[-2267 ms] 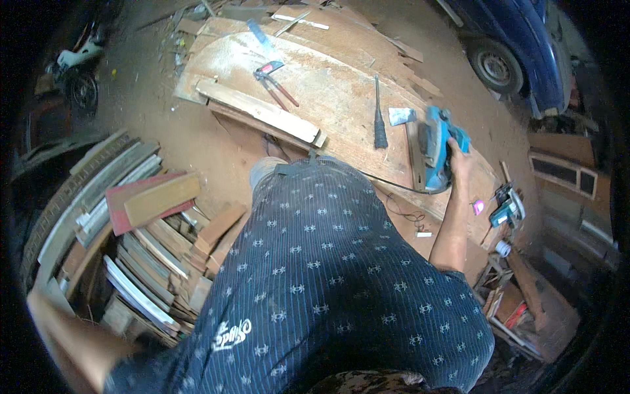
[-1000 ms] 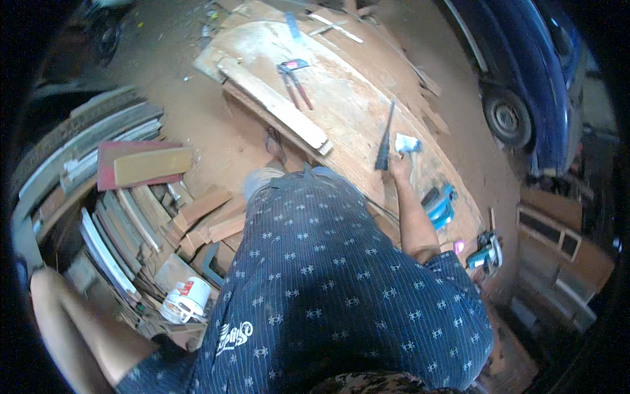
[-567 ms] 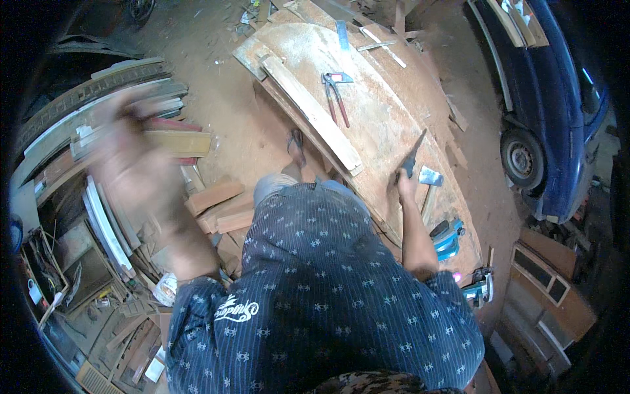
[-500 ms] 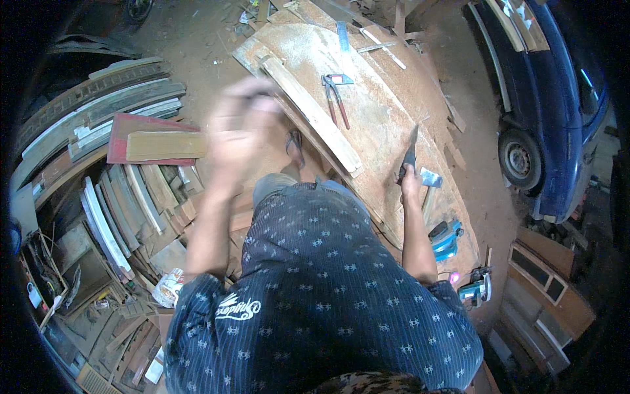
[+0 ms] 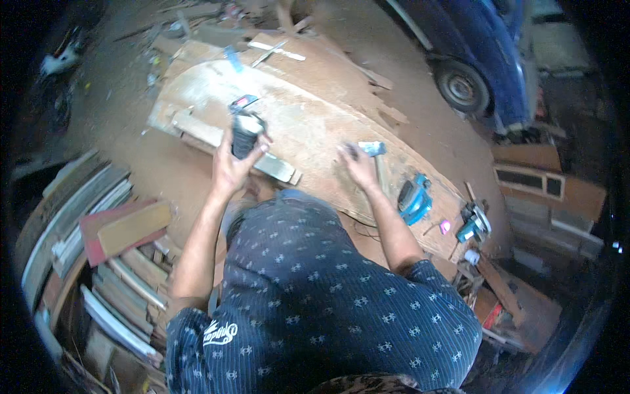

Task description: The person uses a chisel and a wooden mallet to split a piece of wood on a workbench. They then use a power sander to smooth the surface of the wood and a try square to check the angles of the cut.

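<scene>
My left hand (image 5: 231, 167) is wrapped round a dark, ribbed, roughly cylindrical object (image 5: 245, 134) with a pale top, its kind unclear. It is held above a wooden plank (image 5: 272, 165) on the sheet-topped worktable (image 5: 308, 125). Just beyond it lies the head of a pair of pincers (image 5: 243, 102), the handles hidden. My right hand (image 5: 359, 169) reaches over the table with blurred fingers. A dark patch shows at those fingers, and I cannot make out whether it is a held tool. Beside this hand lies a hammer-like tool (image 5: 372, 148) with a wooden handle.
A teal power tool (image 5: 416, 200) rests at the table's right end, with a circular saw (image 5: 474, 223) beyond it. At the far edge lie a square (image 5: 269, 54) and a blue-bladed tool (image 5: 232, 59). Stacked boards (image 5: 125, 282) fill the left; a blue vehicle (image 5: 469, 52) stands far right.
The view has turned, shifting the table leftward. My left hand now holds the dark cylindrical object over the plank. The dark, pointed tool in my right hand is no longer clearly visible.
</scene>
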Tool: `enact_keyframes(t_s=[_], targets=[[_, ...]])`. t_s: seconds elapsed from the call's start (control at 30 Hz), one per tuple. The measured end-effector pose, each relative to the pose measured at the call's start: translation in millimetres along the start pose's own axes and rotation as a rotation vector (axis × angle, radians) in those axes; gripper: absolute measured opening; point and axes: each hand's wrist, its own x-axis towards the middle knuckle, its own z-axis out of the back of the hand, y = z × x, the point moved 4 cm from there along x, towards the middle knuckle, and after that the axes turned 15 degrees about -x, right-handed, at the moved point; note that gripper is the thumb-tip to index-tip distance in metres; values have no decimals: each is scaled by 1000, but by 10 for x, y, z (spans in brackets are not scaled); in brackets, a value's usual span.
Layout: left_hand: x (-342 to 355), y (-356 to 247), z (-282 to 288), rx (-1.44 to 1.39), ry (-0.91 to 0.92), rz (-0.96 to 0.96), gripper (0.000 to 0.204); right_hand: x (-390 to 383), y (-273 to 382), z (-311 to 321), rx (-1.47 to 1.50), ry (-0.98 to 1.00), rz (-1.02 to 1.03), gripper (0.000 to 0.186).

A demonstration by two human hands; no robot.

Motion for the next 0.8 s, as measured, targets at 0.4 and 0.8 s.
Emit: enact_keyframes(t_s=[0.4,0.8], targets=[[165,462,920,-713,-546,19,26,17,-3046,-581,-784,150,-277,49],[369,982,991,-478,-716,-70,11,305,-2559,-351,-221,308,-596,46]])
